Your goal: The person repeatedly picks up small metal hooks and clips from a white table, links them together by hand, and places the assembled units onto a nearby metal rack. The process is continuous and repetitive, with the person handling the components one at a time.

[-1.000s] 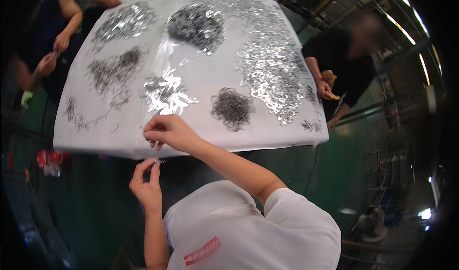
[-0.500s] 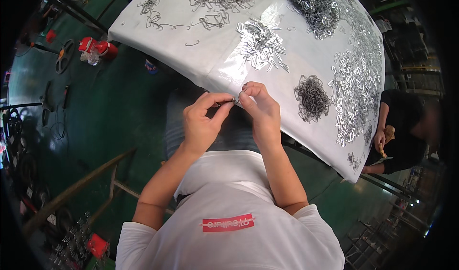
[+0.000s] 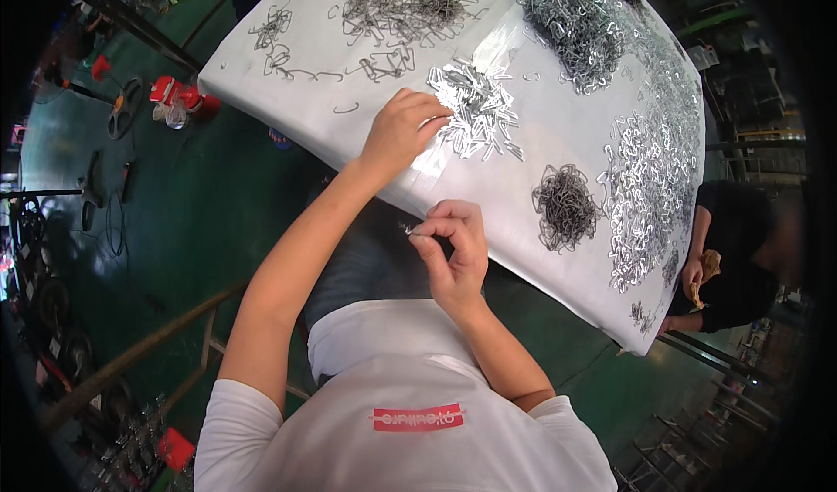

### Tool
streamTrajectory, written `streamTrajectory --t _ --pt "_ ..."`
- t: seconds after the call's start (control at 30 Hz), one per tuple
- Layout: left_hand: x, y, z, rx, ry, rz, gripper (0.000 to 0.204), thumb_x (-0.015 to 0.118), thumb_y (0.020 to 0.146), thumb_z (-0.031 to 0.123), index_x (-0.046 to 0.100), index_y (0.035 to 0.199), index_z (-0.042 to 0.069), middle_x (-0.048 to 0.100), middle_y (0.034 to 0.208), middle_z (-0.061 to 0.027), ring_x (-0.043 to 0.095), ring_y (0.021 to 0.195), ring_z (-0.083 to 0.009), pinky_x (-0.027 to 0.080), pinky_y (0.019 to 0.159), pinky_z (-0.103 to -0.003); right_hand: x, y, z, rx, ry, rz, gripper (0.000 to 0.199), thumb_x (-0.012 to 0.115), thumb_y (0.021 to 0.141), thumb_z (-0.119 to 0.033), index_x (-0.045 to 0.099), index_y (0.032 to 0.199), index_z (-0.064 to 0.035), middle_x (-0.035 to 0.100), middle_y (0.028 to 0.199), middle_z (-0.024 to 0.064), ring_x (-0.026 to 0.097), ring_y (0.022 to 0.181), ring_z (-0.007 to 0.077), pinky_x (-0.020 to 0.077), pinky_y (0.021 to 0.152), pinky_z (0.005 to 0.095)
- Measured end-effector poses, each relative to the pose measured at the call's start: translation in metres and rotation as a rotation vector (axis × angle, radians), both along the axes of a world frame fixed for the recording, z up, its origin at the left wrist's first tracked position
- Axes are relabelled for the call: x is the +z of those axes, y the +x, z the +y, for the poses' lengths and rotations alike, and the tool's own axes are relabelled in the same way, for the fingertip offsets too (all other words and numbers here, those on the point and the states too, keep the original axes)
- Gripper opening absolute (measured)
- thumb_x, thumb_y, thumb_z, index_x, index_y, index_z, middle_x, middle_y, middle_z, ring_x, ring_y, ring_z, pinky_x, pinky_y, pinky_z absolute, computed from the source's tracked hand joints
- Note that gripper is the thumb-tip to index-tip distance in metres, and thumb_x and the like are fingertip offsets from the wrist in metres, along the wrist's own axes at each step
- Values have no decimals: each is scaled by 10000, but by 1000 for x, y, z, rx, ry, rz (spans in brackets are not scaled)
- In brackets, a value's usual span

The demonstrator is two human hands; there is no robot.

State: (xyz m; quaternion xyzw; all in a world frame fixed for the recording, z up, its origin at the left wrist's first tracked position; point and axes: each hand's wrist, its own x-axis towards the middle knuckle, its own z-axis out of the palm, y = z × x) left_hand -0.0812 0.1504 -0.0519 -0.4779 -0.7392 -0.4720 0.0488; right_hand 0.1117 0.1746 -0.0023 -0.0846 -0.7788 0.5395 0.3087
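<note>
My left hand point(image 3: 403, 133) reaches over the table to the left edge of a pile of shiny, narrow metal clips point(image 3: 481, 113). Its thumb and fingers come close together at the pile; what lies between the tips is hidden. Below the near table edge, my right hand point(image 3: 455, 252) pinches a small metal piece point(image 3: 407, 230) between thumb and forefinger, its exact shape too small to tell. A heap of dark bent-wire hooks point(image 3: 567, 209) lies on the table, right of both hands.
The white-covered table point(image 3: 305, 91) also carries loose wire hooks point(image 3: 384, 13), a grey heap of metal pieces point(image 3: 575, 34) and a broad spread of shiny S-shaped hooks point(image 3: 645, 196). At the right edge a person point(image 3: 732, 248) holds something brown. A red container point(image 3: 179, 98) stands left.
My hands, close together at the table edge before, are apart. The left has gone forward to the shiny clips; the right has drawn slightly back, with the small metal piece in its pinch.
</note>
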Motion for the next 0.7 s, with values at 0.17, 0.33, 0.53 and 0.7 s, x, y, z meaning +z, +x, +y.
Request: streamTrajectory --t 0.17,0.33,0.53,0.7 --pt "-5 -23 39 -82 -357 91 136 682 791 150 695 897 66 673 876 -78 596 922 -266 485 807 -376 -2 2 2 25 -47 -39 92 710 800 -28 647 868 -27 539 995 105 578 826 203 486 703 293" --pt "0 -23 36 -61 -420 19 108 675 772 116 682 856 49 646 799 -100 601 862 -281 483 778 -383 -4 2 4 29 -36 -36 100 714 794 -31 648 869 -25 543 986 106 576 828 212 485 703 300" --pt "9 -3 -7 112 -144 -582 123 731 778 125 704 877 58 685 798 -44 628 732 -155 485 639 -304 -8 -2 5 11 -65 -39 108 712 787 -30 637 864 -21 546 979 101 565 853 223 470 737 303" --pt "28 20 -54 -7 32 -1261 146 724 835 141 680 906 21 658 805 -15 602 735 -77 445 606 -217 -10 -6 5 10 -20 -45 104 706 793 -39 631 863 -23 544 971 94 558 874 223 459 760 308"
